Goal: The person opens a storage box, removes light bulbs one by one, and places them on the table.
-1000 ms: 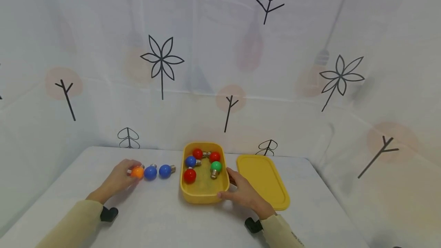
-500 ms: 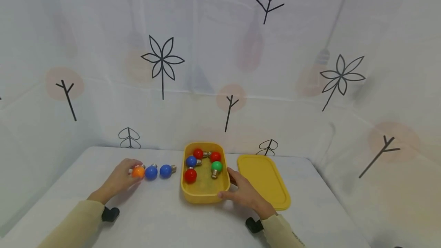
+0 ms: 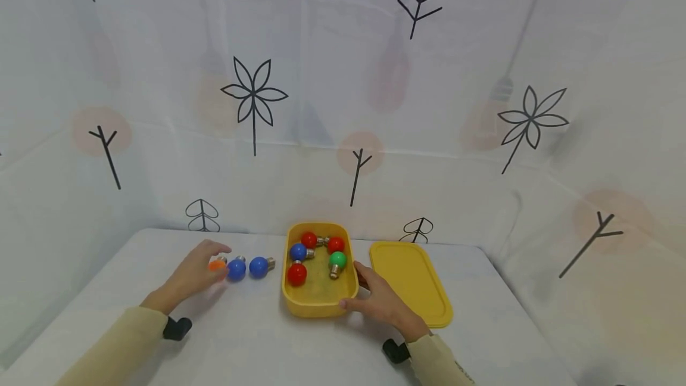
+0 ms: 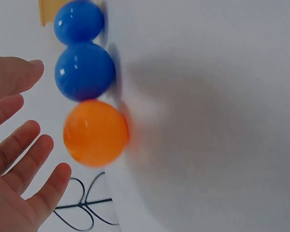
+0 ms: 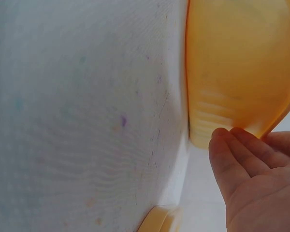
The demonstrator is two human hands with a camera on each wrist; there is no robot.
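My left hand point(image 3: 190, 273) hovers over an orange light bulb point(image 4: 96, 133) on the left of the table. Its fingers are spread and apart from the bulb in the left wrist view. Just right of the orange one lie two blue bulbs, a nearer blue bulb point(image 3: 236, 270) and a farther blue bulb point(image 3: 258, 267). With thumb at the front and fingers along the right side, my right hand point(image 3: 379, 304) holds the corner of a yellow plastic box point(image 3: 313, 310). Inside lie several bulbs: red bulbs point(image 3: 297, 274), a blue bulb point(image 3: 298, 252) and a green bulb point(image 3: 337, 260).
A flat yellow lid point(image 3: 409, 282) lies right of the box, partly behind my right hand. The white table point(image 3: 268, 350) ends at a patterned curtain point(image 3: 321, 106) along the back and sides.
My left fingers have spread away from the orange bulb, which they held before. The right hand and the box stay in place.
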